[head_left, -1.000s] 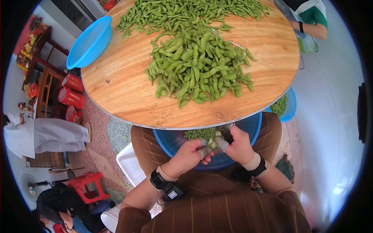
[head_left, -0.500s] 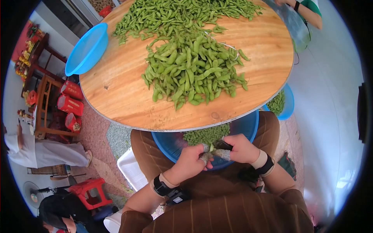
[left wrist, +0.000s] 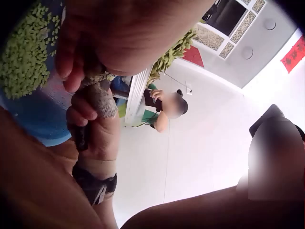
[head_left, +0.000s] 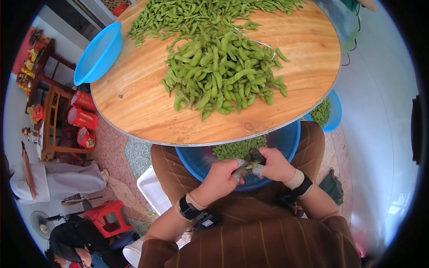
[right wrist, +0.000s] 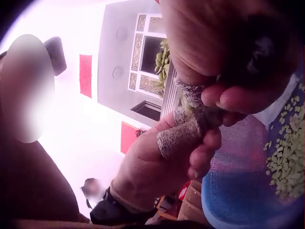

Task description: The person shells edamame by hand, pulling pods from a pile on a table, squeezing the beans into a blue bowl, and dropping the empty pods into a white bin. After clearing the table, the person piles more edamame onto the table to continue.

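Above a blue basin [head_left: 187, 164] of shelled green beans [head_left: 239, 148], both hands meet, thumbs and fingertips wrapped in grey bandage. The left hand [head_left: 220, 178] and the right hand [head_left: 278, 166] pinch an edamame pod [right wrist: 187, 106] between them, mostly hidden by the wrapped fingers. A dark piece [head_left: 257, 155] lies along the right hand's fingers; I cannot tell what it is. Past the hands, a heap of edamame pods [head_left: 223, 76] covers part of the round wooden table [head_left: 138, 98].
An empty light-blue basin [head_left: 99, 53] leans at the table's left edge. Another blue basin [head_left: 334, 114] with green pieces stands at right, below the tabletop. A white tray [head_left: 154, 190] lies by the left knee, a red stool [head_left: 107, 219] farther left. Other people are around.
The hands stay together over the basin. Pale green between the fingertips is less visible than a second ago. The person at the upper right has moved mostly out of the head view.
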Demonstrator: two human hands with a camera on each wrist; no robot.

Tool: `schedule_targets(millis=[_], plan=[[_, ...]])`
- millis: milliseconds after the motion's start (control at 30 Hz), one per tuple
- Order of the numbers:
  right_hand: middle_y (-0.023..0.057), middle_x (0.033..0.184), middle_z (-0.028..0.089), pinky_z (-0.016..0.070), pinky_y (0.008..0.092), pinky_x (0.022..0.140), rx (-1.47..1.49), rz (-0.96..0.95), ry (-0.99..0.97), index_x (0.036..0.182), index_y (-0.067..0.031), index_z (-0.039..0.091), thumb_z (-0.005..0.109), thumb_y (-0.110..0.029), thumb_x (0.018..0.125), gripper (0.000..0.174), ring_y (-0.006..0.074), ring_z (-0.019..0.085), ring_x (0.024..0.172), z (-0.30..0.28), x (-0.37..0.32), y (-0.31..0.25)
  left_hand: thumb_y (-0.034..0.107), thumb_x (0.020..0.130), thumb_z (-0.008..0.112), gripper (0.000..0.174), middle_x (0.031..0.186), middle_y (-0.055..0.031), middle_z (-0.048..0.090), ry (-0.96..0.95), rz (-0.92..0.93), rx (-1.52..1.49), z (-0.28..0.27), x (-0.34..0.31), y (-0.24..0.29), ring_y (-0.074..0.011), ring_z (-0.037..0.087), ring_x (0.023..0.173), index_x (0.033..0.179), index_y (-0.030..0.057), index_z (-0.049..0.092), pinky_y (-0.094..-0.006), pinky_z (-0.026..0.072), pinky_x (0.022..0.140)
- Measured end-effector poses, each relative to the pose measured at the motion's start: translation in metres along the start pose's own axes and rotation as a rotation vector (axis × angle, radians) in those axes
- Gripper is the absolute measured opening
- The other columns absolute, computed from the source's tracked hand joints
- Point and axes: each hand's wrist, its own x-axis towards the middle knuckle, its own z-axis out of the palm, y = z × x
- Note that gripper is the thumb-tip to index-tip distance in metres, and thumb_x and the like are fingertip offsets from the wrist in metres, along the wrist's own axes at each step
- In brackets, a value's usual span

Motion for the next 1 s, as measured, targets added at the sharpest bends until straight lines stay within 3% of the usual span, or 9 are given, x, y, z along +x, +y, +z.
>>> schedule_targets(millis=[133,233,300,400,500,633,833,900,1000], plan=[[0.0032,0.065,0.059,0.0464,0.0254,0.052,0.062,0.038,0.056,0.089,-0.0005,0.061,0.068,-0.007,0.076,0.017,0.0092,0.056,0.056,0.002,0.001,0.002,-0.006,0.087,0.047,0.019,0.085,-0.0051,0.063,0.024,-0.124,-0.149,0.003,0.001,-0.002,-0.0121,0.063,0.073,0.099,-0.0006,0.060,-0.0241,0.0509,0.063],[0.0029,0.068,0.061,0.0468,0.0266,0.055,0.135,-0.048,0.146,0.089,-0.0006,0.060,0.067,-0.006,0.074,0.017,0.0084,0.059,0.063,0.000,-0.003,0.000,-0.003,0.089,0.046,0.020,0.086,-0.0052,0.063,0.289,-0.174,-0.510,0.002,0.000,-0.007,-0.0131,0.064,0.073,0.103,0.0009,0.060,-0.0239,0.0507,0.061],[0.0077,0.071,0.063,0.0477,0.0291,0.059,-0.118,-0.261,0.112,0.089,-0.0001,0.059,0.069,-0.008,0.074,0.019,0.0160,0.061,0.063,-0.003,-0.005,-0.005,0.001,0.091,0.045,0.021,0.089,-0.0061,0.064,0.395,-0.006,-0.367,-0.004,0.002,-0.007,-0.0148,0.065,0.075,0.106,0.0010,0.059,-0.0240,0.0510,0.060],[0.0149,0.072,0.062,0.0491,0.0325,0.061,-0.274,-0.421,0.046,0.088,0.0002,0.058,0.071,-0.016,0.076,0.024,0.0298,0.061,0.064,-0.005,-0.003,-0.003,-0.002,0.090,0.045,0.021,0.092,-0.0075,0.065,0.098,-0.310,-0.397,-0.003,0.003,0.011,-0.0150,0.065,0.077,0.105,-0.0011,0.059,-0.0246,0.0516,0.062],[0.0208,0.075,0.060,0.0498,0.0358,0.064,-0.252,-0.312,0.321,0.088,0.0002,0.058,0.071,-0.019,0.075,0.026,0.0392,0.059,0.071,0.004,-0.004,-0.012,-0.007,0.087,0.043,0.025,0.095,-0.0082,0.066,0.180,-0.226,-0.415,0.005,0.002,-0.003,-0.0155,0.066,0.078,0.105,-0.0017,0.059,-0.0248,0.0518,0.063],[0.0206,0.077,0.061,0.0501,0.0367,0.064,-0.282,-0.189,0.280,0.088,0.0000,0.058,0.071,-0.018,0.074,0.026,0.0392,0.061,0.074,0.005,-0.006,-0.014,-0.013,0.083,0.041,0.032,0.095,-0.0089,0.066,0.288,-0.188,-0.480,0.013,0.004,-0.008,-0.0156,0.065,0.078,0.107,-0.0026,0.059,-0.0262,0.0526,0.065],[0.0221,0.074,0.061,0.0499,0.0374,0.062,-0.226,-0.177,0.225,0.083,0.0010,0.056,0.066,-0.014,0.073,0.021,0.0397,0.062,0.072,0.005,-0.001,-0.016,-0.014,0.080,0.045,0.035,0.091,-0.0091,0.068,0.342,0.018,-0.257,0.015,0.001,-0.008,-0.0157,0.064,0.076,0.110,-0.0028,0.059,-0.0274,0.0531,0.067],[0.0236,0.072,0.060,0.0495,0.0383,0.063,-0.109,0.129,0.131,0.080,0.0021,0.055,0.063,-0.011,0.070,0.018,0.0403,0.062,0.073,0.007,-0.003,-0.032,-0.014,0.080,0.047,0.033,0.085,-0.0090,0.068,0.405,0.152,0.176,0.016,0.001,-0.007,-0.0148,0.064,0.073,0.107,-0.0028,0.061,-0.0271,0.0529,0.065],[0.0234,0.069,0.060,0.0501,0.0379,0.064,-0.274,-0.129,0.270,0.079,0.0022,0.055,0.062,-0.011,0.069,0.018,0.0410,0.062,0.074,0.017,0.008,0.003,-0.012,0.080,0.048,0.030,0.080,-0.0090,0.068,0.384,0.195,0.318,0.015,0.002,0.002,-0.0138,0.064,0.071,0.105,-0.0029,0.062,-0.0270,0.0534,0.063]])
